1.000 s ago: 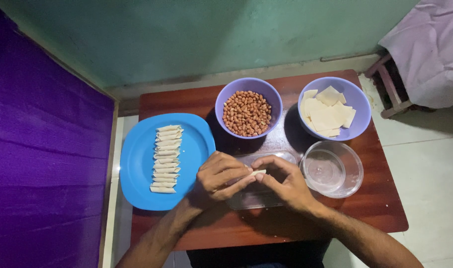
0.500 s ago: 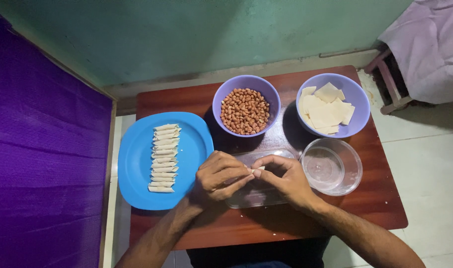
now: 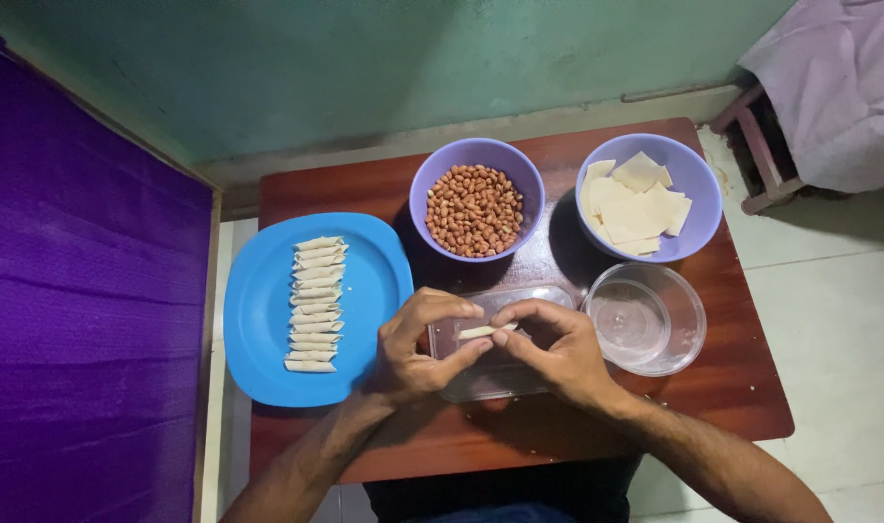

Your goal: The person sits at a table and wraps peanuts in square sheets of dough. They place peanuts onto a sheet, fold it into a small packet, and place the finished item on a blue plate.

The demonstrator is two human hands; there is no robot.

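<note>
Both hands meet over a clear rectangular tray at the table's middle. To their left, a blue plate carries a column of finished rolls. Left hand pinches one end of a small pale dough roll; right hand pinches the other end. Behind stand a bowl of peanuts and a bowl of dough squares; a clear glass bowl sits just right.
</note>
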